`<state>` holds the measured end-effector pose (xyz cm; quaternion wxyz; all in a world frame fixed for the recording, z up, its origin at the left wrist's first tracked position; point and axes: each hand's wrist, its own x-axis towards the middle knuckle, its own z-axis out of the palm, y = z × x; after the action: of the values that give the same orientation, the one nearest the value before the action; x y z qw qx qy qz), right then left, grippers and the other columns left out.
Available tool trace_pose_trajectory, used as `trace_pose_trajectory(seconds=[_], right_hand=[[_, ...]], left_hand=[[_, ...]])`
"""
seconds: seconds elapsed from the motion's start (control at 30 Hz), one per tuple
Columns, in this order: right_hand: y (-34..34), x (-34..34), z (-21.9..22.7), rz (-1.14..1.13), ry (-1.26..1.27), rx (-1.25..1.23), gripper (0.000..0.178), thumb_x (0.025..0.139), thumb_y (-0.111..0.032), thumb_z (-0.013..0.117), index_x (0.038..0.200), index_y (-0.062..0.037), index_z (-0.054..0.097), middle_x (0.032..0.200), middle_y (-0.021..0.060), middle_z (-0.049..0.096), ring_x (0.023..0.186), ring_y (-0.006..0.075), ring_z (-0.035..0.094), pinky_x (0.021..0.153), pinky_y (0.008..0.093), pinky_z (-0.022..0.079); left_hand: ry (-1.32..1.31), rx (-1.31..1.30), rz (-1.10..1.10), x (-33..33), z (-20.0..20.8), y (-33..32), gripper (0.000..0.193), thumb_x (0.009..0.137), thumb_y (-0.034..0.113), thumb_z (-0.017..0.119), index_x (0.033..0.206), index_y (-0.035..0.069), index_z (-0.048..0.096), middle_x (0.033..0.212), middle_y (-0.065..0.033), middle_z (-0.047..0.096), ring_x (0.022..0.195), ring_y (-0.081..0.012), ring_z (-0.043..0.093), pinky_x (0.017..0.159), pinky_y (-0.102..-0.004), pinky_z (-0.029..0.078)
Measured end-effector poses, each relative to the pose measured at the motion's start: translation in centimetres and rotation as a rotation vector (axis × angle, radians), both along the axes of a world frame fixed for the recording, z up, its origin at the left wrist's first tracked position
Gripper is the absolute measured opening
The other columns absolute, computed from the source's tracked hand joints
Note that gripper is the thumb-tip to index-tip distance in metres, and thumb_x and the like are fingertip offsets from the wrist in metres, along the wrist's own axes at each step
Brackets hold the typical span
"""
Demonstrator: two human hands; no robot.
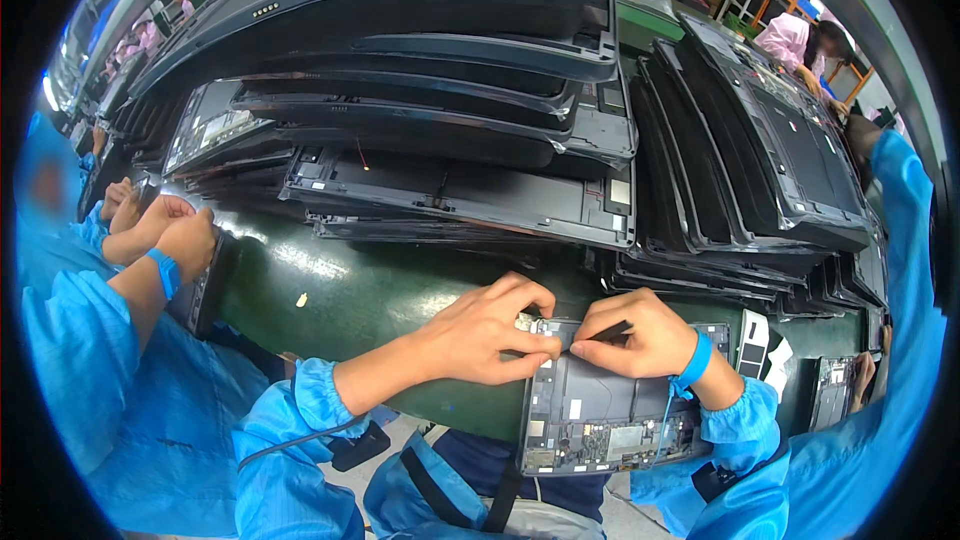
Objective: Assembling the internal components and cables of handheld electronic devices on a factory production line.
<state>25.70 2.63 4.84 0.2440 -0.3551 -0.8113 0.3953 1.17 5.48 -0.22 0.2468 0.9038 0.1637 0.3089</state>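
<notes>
An open tablet housing lies in front of me at the green table's near edge, its circuit board along the side nearest me. My left hand is curled at the housing's far left corner, fingers bent and thumb tip on its edge. A small whitish bit shows between those fingers, too little of it to name. My right hand is closed around a slim black stick-like tool. Its fingertips meet the housing close to my left thumb, and they hide the tool's tip.
Tall stacks of dark tablet housings fill the far side of the green table, with more housings leaning at right. White cards lie right of my work. Co-workers in blue sit at left and right.
</notes>
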Motion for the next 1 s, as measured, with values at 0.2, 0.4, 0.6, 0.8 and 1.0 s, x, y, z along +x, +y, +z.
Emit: trace_pose_trajectory(seconds=[0.2,0.4,0.6,0.8,1.0], right_hand=[[0.1,0.0,-0.2,0.064,-0.101,-0.01,0.006,0.083,-0.009,0.071,0.081,-0.0027,0.072,0.071,0.0096,0.065,0.058,0.0237,0.062,0.051,0.0328,0.047],[0.0,0.1,-0.7,0.066,-0.084,0.073,0.006,0.082,-0.008,0.071,0.079,-0.0028,0.071,0.068,0.0084,0.064,0.056,0.024,0.061,0.05,0.0328,0.046],[0.2,0.5,-0.6,0.055,-0.058,0.056,0.007,0.081,-0.01,0.069,0.076,-0.0043,0.068,0.068,0.0081,0.063,0.055,0.028,0.061,0.049,0.0366,0.046],[-1.9,0.2,-1.9,-0.108,-0.012,0.15,0.007,0.078,-0.009,0.07,0.073,-0.0053,0.068,0.066,0.0084,0.061,0.055,0.0278,0.06,0.049,0.0368,0.046],[-3.4,-0.6,-2.2,-0.154,-0.107,0.28,0.014,0.078,-0.009,0.069,0.068,-0.004,0.062,0.062,0.0088,0.057,0.052,0.0285,0.057,0.048,0.0382,0.045]], left_hand=[[-0.016,-0.022,-0.016,-0.1,-0.1,0.0,0.012,0.08,0.021,0.073,0.092,0.021,0.073,0.107,-0.0067,0.055,0.099,-0.0281,0.055,0.075,-0.0378,0.053],[-0.012,-0.001,-0.006,0.0,-0.1,0.1,0.013,0.08,0.022,0.074,0.093,0.021,0.073,0.108,-0.007,0.056,0.1,-0.0286,0.056,0.076,-0.0382,0.053],[-0.021,0.006,-0.001,0.1,-0.4,0.2,0.014,0.077,0.02,0.075,0.091,0.023,0.076,0.11,-0.0056,0.057,0.099,-0.0292,0.055,0.071,-0.0356,0.053],[-0.012,0.002,-0.009,0.1,-0.3,0.2,0.015,0.077,0.02,0.075,0.091,0.024,0.076,0.11,-0.0053,0.057,0.099,-0.029,0.055,0.071,-0.0354,0.053],[-0.019,0.011,0.009,0.0,-0.4,-0.1,0.016,0.076,0.02,0.075,0.092,0.023,0.075,0.109,-0.0054,0.057,0.1,-0.0291,0.055,0.071,-0.0367,0.052]])
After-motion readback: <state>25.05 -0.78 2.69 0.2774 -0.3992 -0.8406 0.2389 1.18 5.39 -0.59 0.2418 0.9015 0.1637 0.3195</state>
